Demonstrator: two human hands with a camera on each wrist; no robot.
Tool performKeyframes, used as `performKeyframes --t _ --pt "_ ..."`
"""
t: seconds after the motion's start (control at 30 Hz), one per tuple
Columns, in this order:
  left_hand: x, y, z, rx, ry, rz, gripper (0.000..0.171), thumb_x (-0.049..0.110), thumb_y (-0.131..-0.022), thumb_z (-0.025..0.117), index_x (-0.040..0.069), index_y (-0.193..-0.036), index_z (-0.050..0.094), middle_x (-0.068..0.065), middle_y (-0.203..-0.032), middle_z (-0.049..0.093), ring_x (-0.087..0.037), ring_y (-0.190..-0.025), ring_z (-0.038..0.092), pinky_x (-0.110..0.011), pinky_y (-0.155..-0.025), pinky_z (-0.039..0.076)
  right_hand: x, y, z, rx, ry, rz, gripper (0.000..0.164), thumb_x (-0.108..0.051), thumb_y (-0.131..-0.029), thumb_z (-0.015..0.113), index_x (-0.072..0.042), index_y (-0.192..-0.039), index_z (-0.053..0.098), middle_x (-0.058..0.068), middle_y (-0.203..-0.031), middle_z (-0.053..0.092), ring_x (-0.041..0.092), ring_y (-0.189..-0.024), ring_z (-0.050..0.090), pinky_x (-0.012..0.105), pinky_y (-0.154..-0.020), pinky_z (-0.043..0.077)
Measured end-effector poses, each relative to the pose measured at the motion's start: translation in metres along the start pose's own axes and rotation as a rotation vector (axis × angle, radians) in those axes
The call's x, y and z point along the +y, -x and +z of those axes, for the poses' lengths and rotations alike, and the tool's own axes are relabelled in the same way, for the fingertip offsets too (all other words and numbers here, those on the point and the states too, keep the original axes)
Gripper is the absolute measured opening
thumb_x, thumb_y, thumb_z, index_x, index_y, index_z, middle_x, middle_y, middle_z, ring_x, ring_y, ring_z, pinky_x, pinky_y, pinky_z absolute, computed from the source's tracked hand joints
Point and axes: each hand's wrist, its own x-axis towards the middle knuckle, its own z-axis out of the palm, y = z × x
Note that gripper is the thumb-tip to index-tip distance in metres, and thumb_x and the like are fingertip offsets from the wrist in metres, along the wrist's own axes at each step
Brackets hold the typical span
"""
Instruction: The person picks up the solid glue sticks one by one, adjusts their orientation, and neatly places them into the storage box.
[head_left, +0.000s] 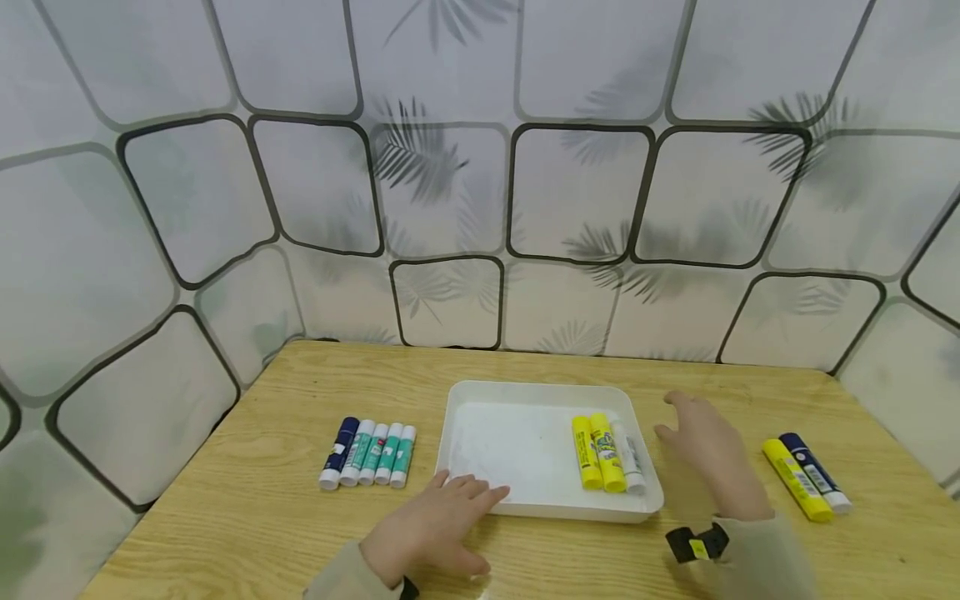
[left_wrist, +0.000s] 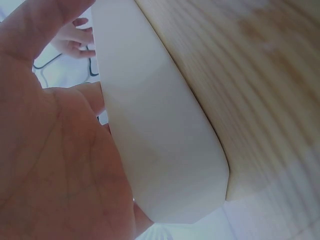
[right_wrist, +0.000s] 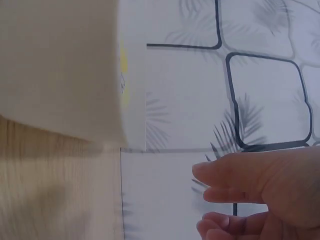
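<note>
A white tray (head_left: 517, 450) lies on the table with two yellow glue sticks (head_left: 607, 450) and one whitish glue stick (head_left: 628, 458) at its right end. My left hand (head_left: 438, 529) is at the tray's front left corner, fingertips over the rim. In the left wrist view, the palm (left_wrist: 60, 150) stands beside the tray's outer wall (left_wrist: 155, 125). Right of the tray hovers my right hand (head_left: 705, 446), nothing in it; its thumb and fingers are loosely bent and apart in the right wrist view (right_wrist: 250, 195).
Left of the tray, a dark blue glue stick (head_left: 340, 450) lies in a row with several teal-and-white glue sticks (head_left: 378, 454). A yellow glue stick (head_left: 797, 479) and a dark blue one (head_left: 813, 468) lie at the right. Behind the wooden table (head_left: 247, 517) hangs a patterned curtain (head_left: 450, 208).
</note>
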Motion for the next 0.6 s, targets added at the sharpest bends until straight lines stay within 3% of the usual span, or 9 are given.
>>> performKeyframes --t 0.37,0.6 --pt "-0.001 -0.001 0.000 -0.004 0.006 -0.001 0.077 0.048 -0.073 0.065 0.024 -0.138 0.032 0.000 -0.132 0.040 -0.021 -0.121 0.035 -0.051 -0.098 0.022 0.047 0.006 -0.020 -0.034 0.012 0.071 0.056 -0.024 -0.083 0.059 0.012 -0.120 0.039 0.036 -0.115 0.043 0.051 -0.095 0.045 0.055 -0.064 0.042" --pt "0.001 0.000 -0.001 -0.003 0.009 0.003 0.076 0.047 -0.073 0.065 0.023 -0.137 0.032 0.000 -0.132 0.041 -0.021 -0.121 0.035 -0.051 -0.098 0.023 0.081 0.009 -0.026 -0.024 -0.017 0.120 0.058 -0.024 -0.083 0.058 0.015 -0.120 0.036 0.038 -0.115 0.040 0.053 -0.095 0.043 0.056 -0.067 0.041"
